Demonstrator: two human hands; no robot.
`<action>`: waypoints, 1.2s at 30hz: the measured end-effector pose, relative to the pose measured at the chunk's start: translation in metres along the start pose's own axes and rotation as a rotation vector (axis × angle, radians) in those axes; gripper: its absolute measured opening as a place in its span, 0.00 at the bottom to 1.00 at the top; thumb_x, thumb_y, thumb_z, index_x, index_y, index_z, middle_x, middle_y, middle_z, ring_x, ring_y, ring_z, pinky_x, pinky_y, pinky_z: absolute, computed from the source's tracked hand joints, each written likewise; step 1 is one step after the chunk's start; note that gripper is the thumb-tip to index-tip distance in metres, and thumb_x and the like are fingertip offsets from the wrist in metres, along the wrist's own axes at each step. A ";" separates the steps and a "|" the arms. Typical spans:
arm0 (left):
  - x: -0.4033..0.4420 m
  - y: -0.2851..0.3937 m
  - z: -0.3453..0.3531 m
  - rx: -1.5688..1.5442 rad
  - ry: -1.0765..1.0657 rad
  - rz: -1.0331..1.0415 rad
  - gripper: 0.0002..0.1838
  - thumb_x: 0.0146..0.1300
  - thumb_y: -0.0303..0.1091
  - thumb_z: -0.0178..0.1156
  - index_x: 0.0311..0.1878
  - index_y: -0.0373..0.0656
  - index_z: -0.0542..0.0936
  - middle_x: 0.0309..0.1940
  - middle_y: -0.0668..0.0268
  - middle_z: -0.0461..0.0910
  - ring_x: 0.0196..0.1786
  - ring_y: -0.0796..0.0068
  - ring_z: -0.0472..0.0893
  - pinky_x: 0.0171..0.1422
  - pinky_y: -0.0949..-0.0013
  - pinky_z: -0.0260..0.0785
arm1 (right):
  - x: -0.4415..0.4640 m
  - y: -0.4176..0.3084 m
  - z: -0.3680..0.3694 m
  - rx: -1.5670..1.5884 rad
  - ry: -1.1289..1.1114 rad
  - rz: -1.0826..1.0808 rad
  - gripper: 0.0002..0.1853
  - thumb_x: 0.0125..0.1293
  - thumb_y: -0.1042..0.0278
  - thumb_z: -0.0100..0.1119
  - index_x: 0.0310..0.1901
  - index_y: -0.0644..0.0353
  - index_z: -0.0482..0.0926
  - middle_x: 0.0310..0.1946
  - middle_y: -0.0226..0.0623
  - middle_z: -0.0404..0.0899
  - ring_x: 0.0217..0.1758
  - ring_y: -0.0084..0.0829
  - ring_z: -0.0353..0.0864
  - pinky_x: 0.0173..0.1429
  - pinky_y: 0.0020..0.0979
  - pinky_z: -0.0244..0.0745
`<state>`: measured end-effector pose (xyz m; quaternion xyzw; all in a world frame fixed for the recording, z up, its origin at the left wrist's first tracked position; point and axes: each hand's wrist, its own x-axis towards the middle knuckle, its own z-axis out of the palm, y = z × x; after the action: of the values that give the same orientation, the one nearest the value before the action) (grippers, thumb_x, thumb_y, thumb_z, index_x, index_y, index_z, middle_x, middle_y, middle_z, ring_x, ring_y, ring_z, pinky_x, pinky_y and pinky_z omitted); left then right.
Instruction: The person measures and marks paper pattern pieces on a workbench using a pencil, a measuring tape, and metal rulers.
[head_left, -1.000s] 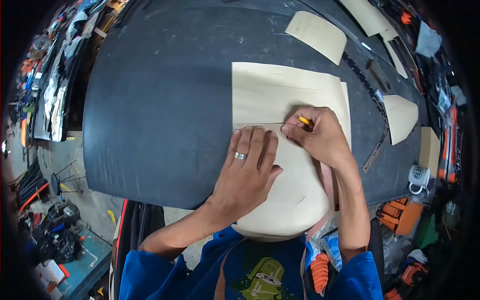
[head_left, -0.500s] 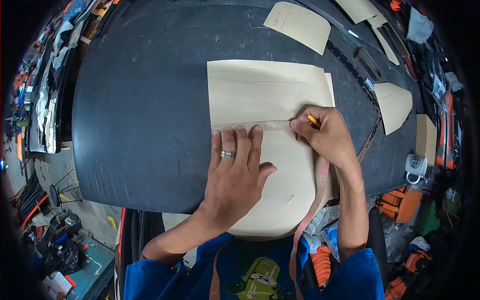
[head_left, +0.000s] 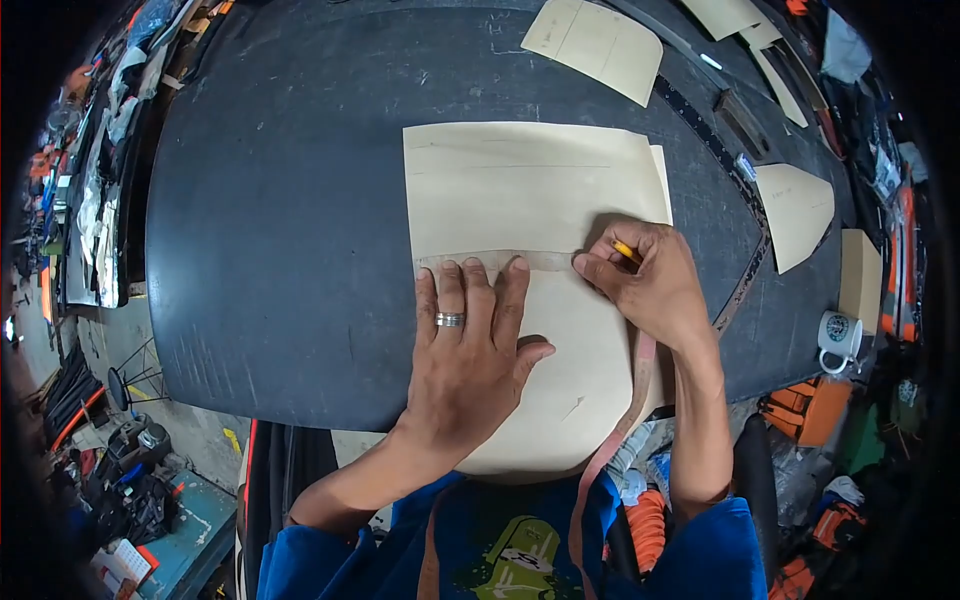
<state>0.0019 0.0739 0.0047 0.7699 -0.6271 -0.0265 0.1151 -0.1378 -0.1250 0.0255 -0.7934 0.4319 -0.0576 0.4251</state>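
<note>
tape, under left fingers, on paper

The person's left hand lies palm down, its four fingers nearly straight, slightly parted and pointing forward, the thumb stretched out to the right. The right hand is curled, its thumb turned leftward against the bent fingers. The left forearm slants inward; the right forearm runs more directly forward, its wrist bent inward.
</note>
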 end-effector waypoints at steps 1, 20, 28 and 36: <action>0.000 0.000 -0.001 -0.002 -0.001 0.001 0.43 0.86 0.60 0.61 0.87 0.33 0.72 0.73 0.32 0.76 0.75 0.25 0.78 0.89 0.28 0.65 | 0.000 0.002 0.000 0.012 0.000 -0.015 0.12 0.70 0.77 0.78 0.30 0.62 0.85 0.22 0.25 0.77 0.26 0.20 0.66 0.36 0.26 0.68; 0.008 0.009 -0.009 -0.035 -0.047 -0.042 0.43 0.83 0.60 0.65 0.86 0.35 0.74 0.76 0.40 0.76 0.75 0.27 0.77 0.87 0.25 0.66 | 0.002 -0.007 0.001 -0.063 0.028 0.042 0.11 0.69 0.76 0.80 0.30 0.62 0.86 0.23 0.27 0.78 0.26 0.23 0.68 0.38 0.28 0.69; 0.012 0.014 -0.011 -0.044 -0.056 -0.050 0.42 0.81 0.58 0.69 0.84 0.33 0.76 0.75 0.49 0.78 0.76 0.32 0.76 0.88 0.23 0.63 | -0.002 0.004 0.012 -0.096 0.203 -0.141 0.11 0.68 0.75 0.81 0.30 0.62 0.86 0.23 0.27 0.79 0.26 0.23 0.70 0.37 0.28 0.69; 0.021 0.013 -0.017 -0.049 -0.030 -0.012 0.40 0.80 0.56 0.70 0.79 0.30 0.79 0.75 0.49 0.78 0.77 0.41 0.77 0.89 0.31 0.64 | -0.001 -0.008 0.005 0.098 0.111 0.112 0.06 0.68 0.79 0.80 0.33 0.63 0.91 0.24 0.28 0.82 0.26 0.19 0.71 0.35 0.24 0.68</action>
<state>-0.0028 0.0536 0.0265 0.7703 -0.6231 -0.0541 0.1242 -0.1308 -0.1190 0.0287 -0.7419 0.4951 -0.0988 0.4412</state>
